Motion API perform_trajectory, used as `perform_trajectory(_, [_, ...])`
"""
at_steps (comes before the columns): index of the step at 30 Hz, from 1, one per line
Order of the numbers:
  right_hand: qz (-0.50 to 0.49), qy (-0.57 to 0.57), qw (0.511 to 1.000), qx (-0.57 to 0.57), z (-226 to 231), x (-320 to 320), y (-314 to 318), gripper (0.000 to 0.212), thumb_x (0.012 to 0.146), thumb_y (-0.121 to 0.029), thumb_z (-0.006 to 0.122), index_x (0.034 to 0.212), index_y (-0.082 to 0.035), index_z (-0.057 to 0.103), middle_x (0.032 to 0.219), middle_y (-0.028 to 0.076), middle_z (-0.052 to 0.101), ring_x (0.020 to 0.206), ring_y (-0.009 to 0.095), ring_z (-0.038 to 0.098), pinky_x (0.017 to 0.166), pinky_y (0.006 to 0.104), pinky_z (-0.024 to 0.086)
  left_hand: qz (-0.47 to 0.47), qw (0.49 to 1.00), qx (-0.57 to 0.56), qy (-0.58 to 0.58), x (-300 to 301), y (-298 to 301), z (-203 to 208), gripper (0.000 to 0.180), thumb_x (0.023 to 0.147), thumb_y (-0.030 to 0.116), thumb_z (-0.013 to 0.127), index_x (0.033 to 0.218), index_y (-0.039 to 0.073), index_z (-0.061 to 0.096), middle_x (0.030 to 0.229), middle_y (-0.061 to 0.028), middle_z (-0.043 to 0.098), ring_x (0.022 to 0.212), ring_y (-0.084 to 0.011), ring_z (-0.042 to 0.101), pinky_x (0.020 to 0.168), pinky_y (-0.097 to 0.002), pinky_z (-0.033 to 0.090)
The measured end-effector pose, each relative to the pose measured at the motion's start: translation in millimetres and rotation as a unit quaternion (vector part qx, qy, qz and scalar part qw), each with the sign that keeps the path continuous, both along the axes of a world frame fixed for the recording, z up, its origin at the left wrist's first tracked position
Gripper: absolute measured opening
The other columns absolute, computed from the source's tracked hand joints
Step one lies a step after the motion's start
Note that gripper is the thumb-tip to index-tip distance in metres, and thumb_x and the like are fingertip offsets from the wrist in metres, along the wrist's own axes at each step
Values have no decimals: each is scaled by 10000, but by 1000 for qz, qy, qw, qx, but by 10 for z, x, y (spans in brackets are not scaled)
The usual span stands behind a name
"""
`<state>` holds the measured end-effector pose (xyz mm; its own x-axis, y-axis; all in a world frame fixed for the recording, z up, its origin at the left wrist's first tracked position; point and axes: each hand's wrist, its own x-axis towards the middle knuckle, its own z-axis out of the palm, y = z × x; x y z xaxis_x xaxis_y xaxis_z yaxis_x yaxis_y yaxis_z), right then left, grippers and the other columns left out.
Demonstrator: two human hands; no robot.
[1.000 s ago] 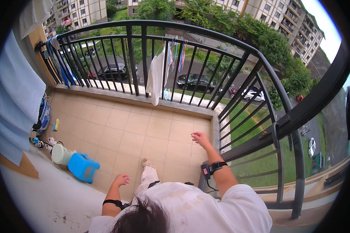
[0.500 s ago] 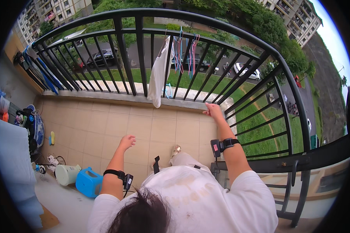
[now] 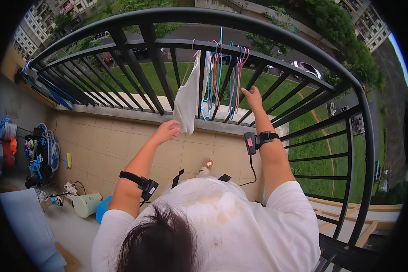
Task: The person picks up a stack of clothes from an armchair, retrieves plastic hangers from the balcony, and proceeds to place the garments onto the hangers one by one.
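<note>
On the railing's lower bar hangs a white cloth (image 3: 187, 99) on a reddish hanger. My left hand (image 3: 168, 130) is beside the cloth's lower edge, its fingers stretched out; whether they touch the cloth I cannot tell. Right of the cloth, several thin clothes hangers (image 3: 238, 79) in pink, blue and brownish colours hang bunched on the same bar. Close to their right side is my right hand (image 3: 253, 97), thumb and fingers apart with nothing in them. Each forearm carries a black strap with a small device.
A black metal railing (image 3: 258, 54) curves round the tiled balcony floor (image 3: 136, 145). Blue and white cloths (image 3: 54, 86) hang at its left end. Along the left wall are bagged items (image 3: 45, 149), a pale bucket (image 3: 87, 205) and a blue plastic thing (image 3: 103, 209). Grass, road and cars lie far below.
I am closer to the railing. My left hand has moved forward and right to the cloth; my right hand has risen toward the hangers, its fingers opening.
</note>
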<state>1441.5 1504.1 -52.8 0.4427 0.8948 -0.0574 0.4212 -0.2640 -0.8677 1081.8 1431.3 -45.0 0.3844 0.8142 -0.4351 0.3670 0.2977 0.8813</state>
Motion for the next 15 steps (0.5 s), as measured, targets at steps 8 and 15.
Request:
perform_trajectory(8, [5,28,998,-63,-211,-203,502,783,575,-375,645,1125,61,298,875,168,530,795,243,527,698,305,405,-35,992,125,-1,1026,1213,-69,471,717,217,555,1081,-18,371,938,-104,511,760,-142,506,645,-240,410])
perform_trajectory(15, [39,99,993,-43,-315,-261,596,162,656,-140,541,758,-13,530,606,43,498,528,123,481,488,242,384,55,988,140,-39,1574,1856,-217,675,637,288,637,1121,-48,308,992,-146,477,847,-179,488,739,-254,380])
